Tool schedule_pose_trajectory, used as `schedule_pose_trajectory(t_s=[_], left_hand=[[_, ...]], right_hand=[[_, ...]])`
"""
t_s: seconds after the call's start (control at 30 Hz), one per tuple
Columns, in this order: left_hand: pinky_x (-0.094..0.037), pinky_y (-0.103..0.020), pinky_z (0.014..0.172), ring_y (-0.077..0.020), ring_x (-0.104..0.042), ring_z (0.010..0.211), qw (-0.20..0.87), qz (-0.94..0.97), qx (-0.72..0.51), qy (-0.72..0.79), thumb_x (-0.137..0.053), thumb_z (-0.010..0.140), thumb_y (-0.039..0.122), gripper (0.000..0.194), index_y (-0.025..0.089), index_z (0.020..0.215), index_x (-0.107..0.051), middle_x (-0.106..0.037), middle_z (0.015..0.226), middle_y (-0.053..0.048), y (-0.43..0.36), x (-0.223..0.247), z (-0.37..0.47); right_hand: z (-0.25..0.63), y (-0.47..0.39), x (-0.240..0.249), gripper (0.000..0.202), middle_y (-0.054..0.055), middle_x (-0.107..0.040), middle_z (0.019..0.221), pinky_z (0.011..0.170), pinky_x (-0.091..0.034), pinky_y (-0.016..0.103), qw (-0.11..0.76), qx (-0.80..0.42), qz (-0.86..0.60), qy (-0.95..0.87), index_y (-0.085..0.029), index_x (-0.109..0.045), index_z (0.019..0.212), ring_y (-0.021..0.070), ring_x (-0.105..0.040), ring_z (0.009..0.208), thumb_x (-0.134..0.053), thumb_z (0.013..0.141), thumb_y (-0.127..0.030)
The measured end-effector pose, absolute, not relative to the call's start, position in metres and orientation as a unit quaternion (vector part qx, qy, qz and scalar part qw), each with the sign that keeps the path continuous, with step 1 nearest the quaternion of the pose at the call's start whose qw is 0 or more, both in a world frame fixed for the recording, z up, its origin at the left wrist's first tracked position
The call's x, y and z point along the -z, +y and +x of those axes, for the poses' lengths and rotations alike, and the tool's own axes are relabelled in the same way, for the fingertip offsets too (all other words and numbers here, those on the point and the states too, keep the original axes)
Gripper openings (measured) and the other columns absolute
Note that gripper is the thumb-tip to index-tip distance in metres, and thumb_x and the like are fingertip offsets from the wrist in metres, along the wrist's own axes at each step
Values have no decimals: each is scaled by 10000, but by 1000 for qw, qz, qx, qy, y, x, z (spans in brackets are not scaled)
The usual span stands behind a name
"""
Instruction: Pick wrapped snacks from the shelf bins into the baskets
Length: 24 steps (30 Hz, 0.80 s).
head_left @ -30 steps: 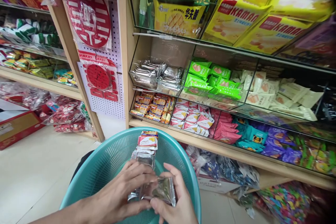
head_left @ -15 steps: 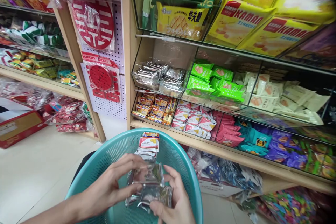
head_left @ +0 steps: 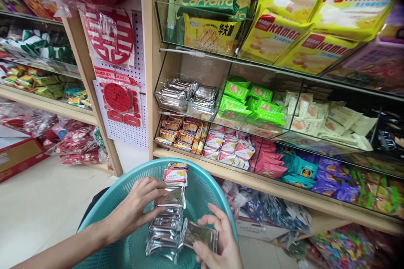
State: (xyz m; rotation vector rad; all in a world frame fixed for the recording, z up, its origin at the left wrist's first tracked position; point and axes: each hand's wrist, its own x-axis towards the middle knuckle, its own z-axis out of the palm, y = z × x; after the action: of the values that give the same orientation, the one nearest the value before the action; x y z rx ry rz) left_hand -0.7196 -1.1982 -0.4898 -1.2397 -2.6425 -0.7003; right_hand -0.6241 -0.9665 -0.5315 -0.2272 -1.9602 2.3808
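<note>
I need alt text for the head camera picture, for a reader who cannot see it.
Two bare hands hold silver foil snack packets over a teal plastic basket: the left hand steadies the row, the right hand holds one packet. Behind stand shop shelves with bins of colourful wrapped snacks.

Both hands (head_left: pixel 135 212) hold silver packets (head_left: pixel 164 229) over basket (head_left: pixel 126 193).
</note>
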Motion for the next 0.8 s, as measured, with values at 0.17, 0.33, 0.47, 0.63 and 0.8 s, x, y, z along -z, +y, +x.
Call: schedule_pose_trajectory(t_s=[0.17,0.33,0.47,0.63,0.8], left_hand=[[-397,-408,949,-223,-485,1116,76,-426,218,-875,-494,924,317,265,282,1183,-540,-578,1212,-41,-1199,490,-721],[-388,-422,948,-230,-476,1118,68,-428,201,-878,-471,935,316,266,283,1191,-535,-556,1231,-53,-1199,491,-721],[-388,-424,951,-226,-483,1098,64,-421,201,-882,-447,943,296,265,272,1191,-538,-527,1235,-62,-1200,492,-721],[-403,-417,945,-234,-483,1099,73,-421,210,-879,-451,940,289,271,286,1191,-552,-507,1253,-59,-1198,489,-722],[-414,-414,962,-231,-486,1114,75,-419,214,-879,-435,943,258,306,311,1229,-530,-506,1272,-53,-1198,490,-721]], right_hand=[[-625,-968,533,806,7,-549,973,294,-373,152,35,-770,-72,-633,-292,-320,1234,42,-507,402,-759,594,-509],[-625,-969,532,800,4,-556,961,290,-367,150,40,-775,-80,-625,-294,-337,1224,42,-503,395,-770,585,-503],[-625,-969,532,823,13,-552,968,290,-359,154,34,-776,-83,-624,-290,-327,1231,45,-503,397,-772,576,-518],[-628,-970,539,832,-1,-557,941,327,-352,178,33,-782,-74,-619,-290,-339,1213,38,-486,380,-782,548,-521],[-633,-973,552,839,-19,-562,870,399,-361,220,63,-817,-57,-570,-291,-387,1194,71,-478,458,-807,497,-493]])
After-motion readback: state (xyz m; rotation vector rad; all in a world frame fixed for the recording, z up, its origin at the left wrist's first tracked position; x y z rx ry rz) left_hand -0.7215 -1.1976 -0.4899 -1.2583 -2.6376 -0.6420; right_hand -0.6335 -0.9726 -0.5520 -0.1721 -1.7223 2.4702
